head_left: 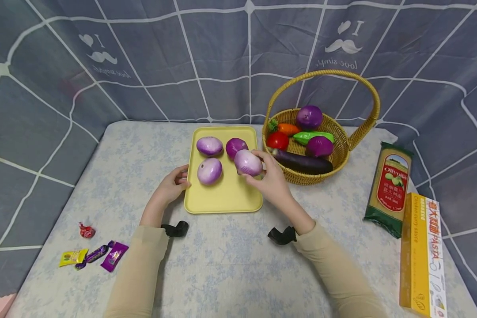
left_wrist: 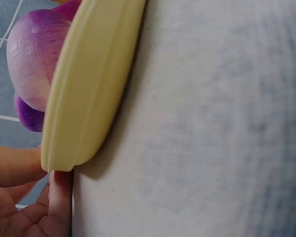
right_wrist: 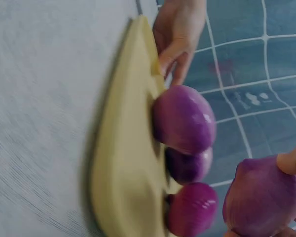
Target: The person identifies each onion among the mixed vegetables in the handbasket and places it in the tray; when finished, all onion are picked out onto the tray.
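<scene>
Beige fabric sleeves (head_left: 137,274) are crossing blue-floral counter (head_left: 222,274). R hand (head_left: 275,179) fingers are clamping round glossy purple-white onion (head_left: 246,162) over yellow rectangular plastic tray (head_left: 222,198) nr back edge; L hand's (head_left: 170,183) pinching tray rim. Slick skin's poss. slipping, bumping loose purple onions (head_left: 210,171).

Table (head_left: 222,274): pale with blue floral patches, spread before you.
Fabric walls (head_left: 218,48): grey-blue, white-gridded, behind the table and along both its sides.
Moustache prints (head_left: 343,46): white, with hearts (head_left: 343,27) and mirrored lettering (head_left: 335,64), above the table's far edge.
</scene>
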A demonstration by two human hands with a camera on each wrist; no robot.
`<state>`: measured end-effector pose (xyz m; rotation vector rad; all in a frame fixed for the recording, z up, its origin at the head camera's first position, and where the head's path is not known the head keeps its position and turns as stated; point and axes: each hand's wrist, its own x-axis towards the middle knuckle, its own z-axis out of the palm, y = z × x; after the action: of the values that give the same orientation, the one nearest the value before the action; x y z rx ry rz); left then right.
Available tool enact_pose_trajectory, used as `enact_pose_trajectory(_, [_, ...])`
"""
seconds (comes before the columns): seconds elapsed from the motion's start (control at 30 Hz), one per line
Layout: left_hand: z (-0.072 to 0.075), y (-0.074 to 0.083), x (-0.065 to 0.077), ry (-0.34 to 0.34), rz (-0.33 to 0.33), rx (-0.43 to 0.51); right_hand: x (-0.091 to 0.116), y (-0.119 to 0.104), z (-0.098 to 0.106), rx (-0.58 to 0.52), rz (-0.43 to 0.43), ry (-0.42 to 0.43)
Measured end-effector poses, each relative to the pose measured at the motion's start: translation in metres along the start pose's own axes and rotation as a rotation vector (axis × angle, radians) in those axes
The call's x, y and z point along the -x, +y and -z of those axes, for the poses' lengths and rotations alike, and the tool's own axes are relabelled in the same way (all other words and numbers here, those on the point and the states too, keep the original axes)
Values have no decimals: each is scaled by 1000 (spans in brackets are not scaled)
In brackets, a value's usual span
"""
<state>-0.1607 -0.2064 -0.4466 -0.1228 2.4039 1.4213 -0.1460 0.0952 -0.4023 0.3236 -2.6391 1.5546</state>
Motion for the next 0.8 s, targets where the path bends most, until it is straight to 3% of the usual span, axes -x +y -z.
enact_pose_trajectory(0.8, [0,1,0,-7,4,-3,-7,24,-34,52,-45,-15])
